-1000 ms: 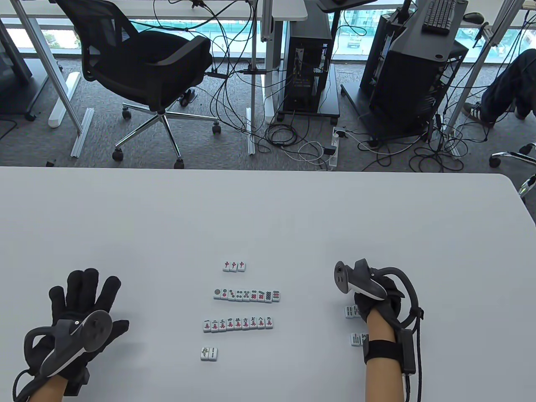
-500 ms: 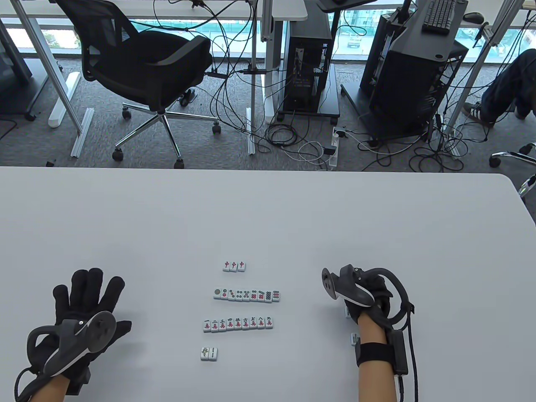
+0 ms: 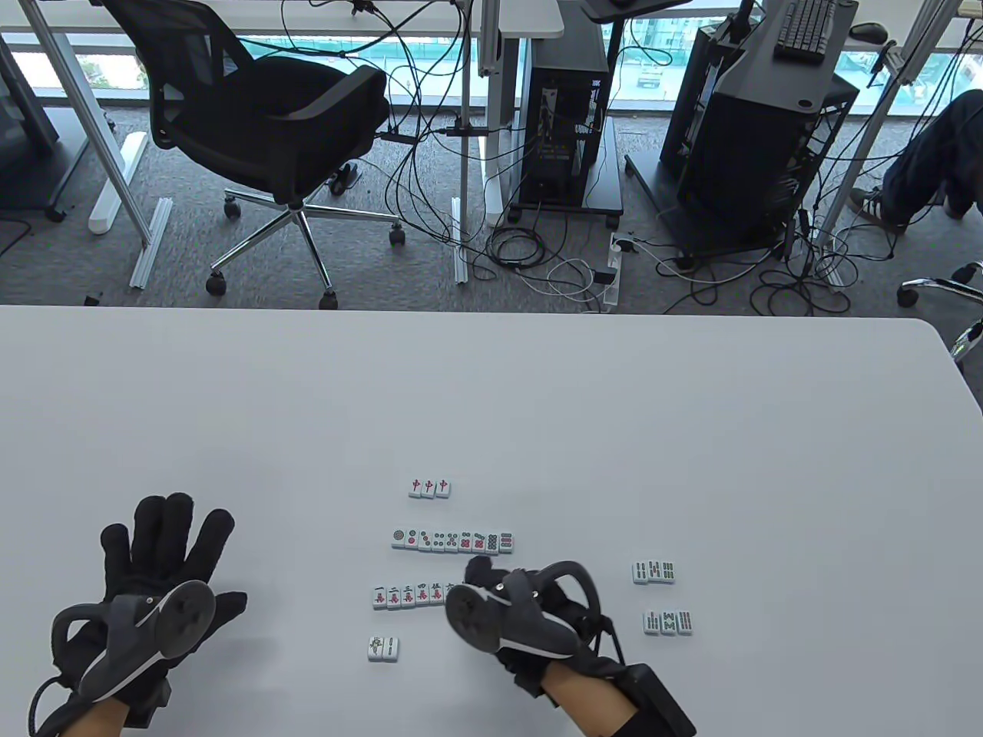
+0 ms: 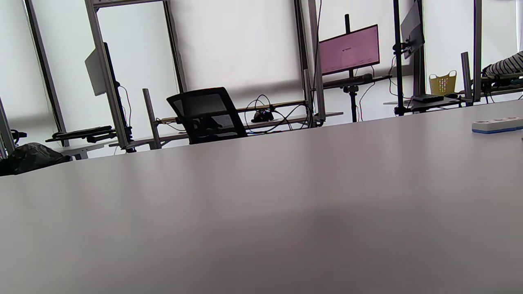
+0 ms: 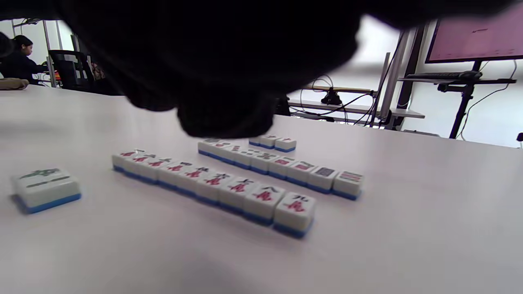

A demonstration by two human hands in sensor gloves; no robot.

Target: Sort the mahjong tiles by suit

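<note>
Moved left since a second ago: gloved right hand (image 3: 507, 606), now over the right end of the red-character tile row (image 3: 407, 595).
Right fingers hidden, grasp impossible to tell; left hand (image 3: 165, 564) flat, fingers spread on the white counter (image 3: 491, 399).

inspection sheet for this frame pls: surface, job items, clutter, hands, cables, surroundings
Surface: white table, bare apart from the tiles.
Job's things: three red-dragon tiles; dots row; characters row, its right end hidden under the right hand; bamboo pair; two unsorted bamboo trios and at right.
Clutter: nothing seen.
Hands: left hand flat on the table, fingers spread, holding nothing; right hand over the characters row's right end, fingers hidden, grip cannot be told.
Cables: glove lead at the right wrist; floor cables beyond the table.
Surroundings: office chair, computer carts.
</note>
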